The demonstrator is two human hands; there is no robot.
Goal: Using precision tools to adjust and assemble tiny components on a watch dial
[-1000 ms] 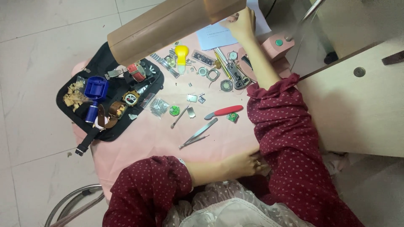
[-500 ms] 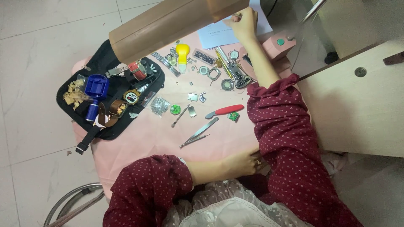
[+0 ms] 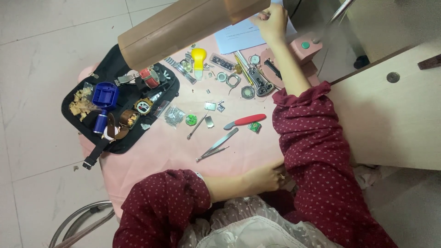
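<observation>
My right hand (image 3: 272,22) reaches to the far end of the pink table (image 3: 161,151). Its fingers are curled at the top edge of a white paper (image 3: 239,36), beside the end of a long tan case (image 3: 183,25). Whether it grips the paper is hidden. My left hand (image 3: 268,177), wearing a ring, rests with closed fingers at the near table edge against my maroon dotted sleeve. Nearest to it lie metal tweezers (image 3: 217,145) and a red-handled tool (image 3: 245,121).
A black tool mat (image 3: 110,78) at the left holds a blue tool (image 3: 104,97), watch parts and straps. A yellow tool (image 3: 199,59), small metal parts and a pink device (image 3: 301,48) lie at the far end. A beige cabinet (image 3: 390,105) stands at the right.
The view has shifted a little. Both hands stay where they were.
</observation>
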